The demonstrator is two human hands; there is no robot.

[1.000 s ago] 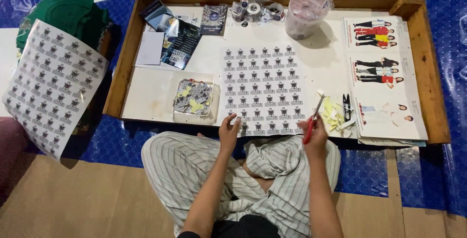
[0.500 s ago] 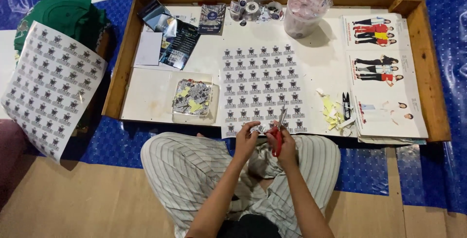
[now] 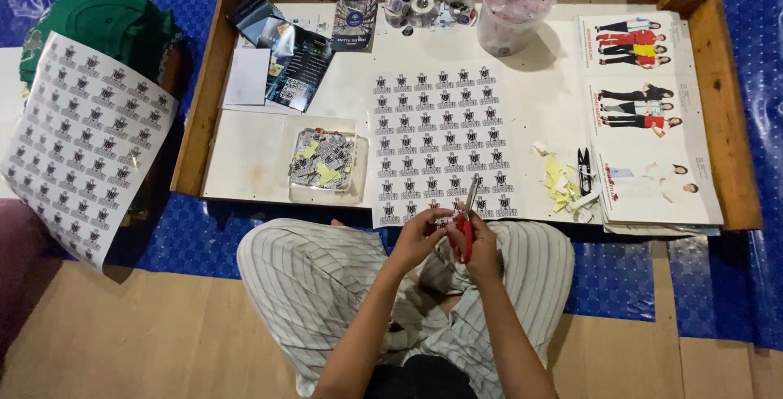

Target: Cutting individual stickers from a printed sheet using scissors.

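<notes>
Sticker sheet (image 3: 440, 142): white, rows of small dark printed emblems, lying flat in the middle of the wooden tray (image 3: 738, 146), near edge overhanging toward your lap. Your hands meet right at that near edge.

Right hand (image 3: 481, 248): fingers closed around the red handles of the scissors (image 3: 467, 218), blades pointing up over the bottom row of emblems. Can't tell if the blades are open.

Left hand (image 3: 420, 236): fingers pinched together on a small cut piece (image 3: 443, 221) just beside the scissor blades, touching or nearly touching your right hand. The piece is too small to read clearly.

Around it:
- clear shallow container (image 3: 324, 162) just left of the sheet, holding cut pieces and yellow scraps
- pile of yellow scraps (image 3: 559, 187) right of the sheet, a black tool (image 3: 584, 170) beside it
- stack of printed figure sheets (image 3: 644, 113) at the tray's right end
- clear plastic tub (image 3: 510, 11) and tape rolls (image 3: 424, 6) along the far edge
- dark cards and white papers (image 3: 285, 56) in the far left corner

Outside the tray, left: a second emblem sheet (image 3: 81, 138) lying tilted, partly over a green cloth (image 3: 98, 19). Blue tarp (image 3: 620, 272) under the tray. You're sitting cross-legged in striped trousers (image 3: 302, 285).
</notes>
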